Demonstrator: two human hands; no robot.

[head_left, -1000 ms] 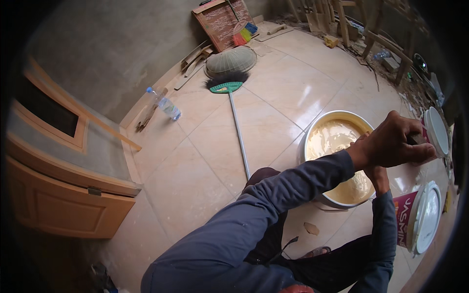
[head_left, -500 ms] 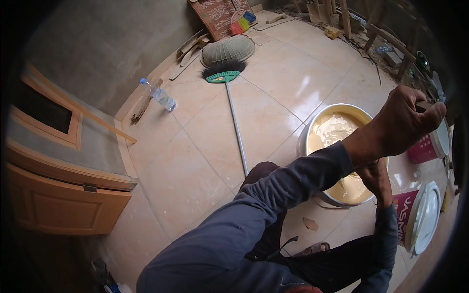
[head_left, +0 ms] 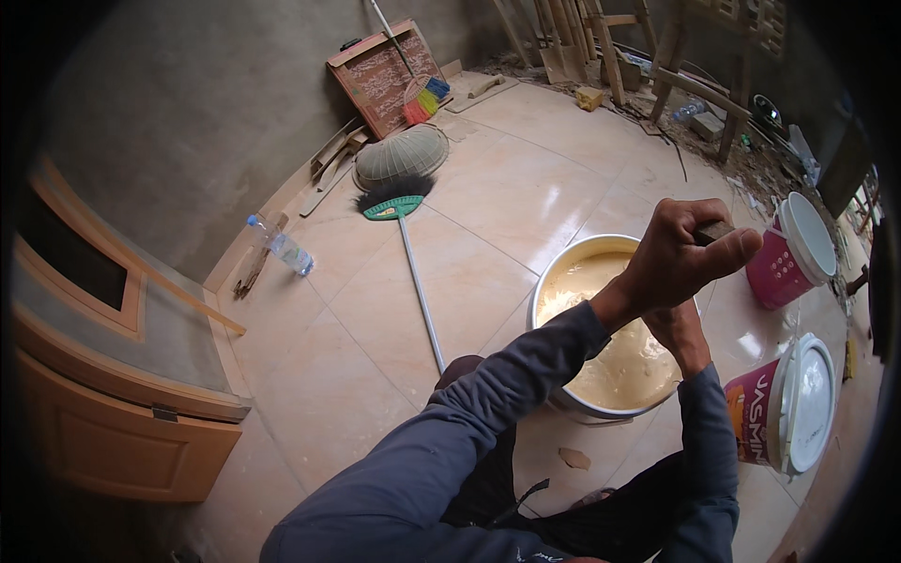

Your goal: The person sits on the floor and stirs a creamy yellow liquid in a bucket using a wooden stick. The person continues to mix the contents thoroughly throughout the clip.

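Note:
Over a white bucket (head_left: 601, 412) of cream-coloured paint (head_left: 615, 371), my left hand (head_left: 678, 246) is closed around the top of a brown wooden stick (head_left: 716, 232). The stick's end shows between thumb and fingers. Lower down, behind my left wrist, my right hand (head_left: 683, 336) appears closed on the same stick. Its fingers are partly hidden, and so is most of the stick's length. My left forearm crosses in front of the bucket's near side. The paint's surface is uneven and swirled.
Two pink-and-white buckets (head_left: 777, 267) (head_left: 755, 408) stand on the right. A green-headed broom (head_left: 394, 208) lies on the tiles, near a plastic bottle (head_left: 293, 255) and a woven basket (head_left: 402, 158). Shovels (head_left: 563, 61) and debris line the far wall; a wooden door (head_left: 122, 422) is left.
The view has shifted, so the bucket and floor things sit lower and further left. Both hands stay closed over the bucket; my left hand is now nearer my right.

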